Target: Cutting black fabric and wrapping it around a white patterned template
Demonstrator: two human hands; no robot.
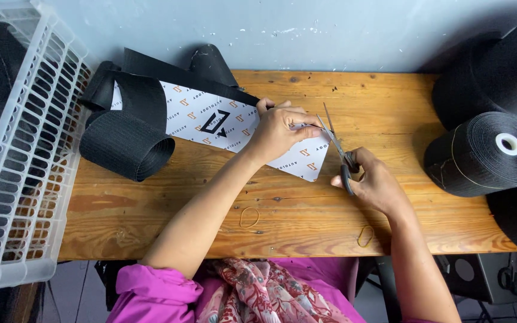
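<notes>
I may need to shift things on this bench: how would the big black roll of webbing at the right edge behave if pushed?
The black webbing roll is tightly wound and thick, so it is probably heavy for its size. It seems to lie tilted against a larger roll, so it may slide rather than roll. Its loose end could unwind.

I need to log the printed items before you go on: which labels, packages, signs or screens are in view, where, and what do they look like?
Printed white sheet: mid-table, held flat by the left hand, four-sided and slanted, with small orange and black marks and one large black emblem; a black strip runs along its top edge.
The right hand holds scissors at its right end.
No packages, signs or screens show.
</notes>
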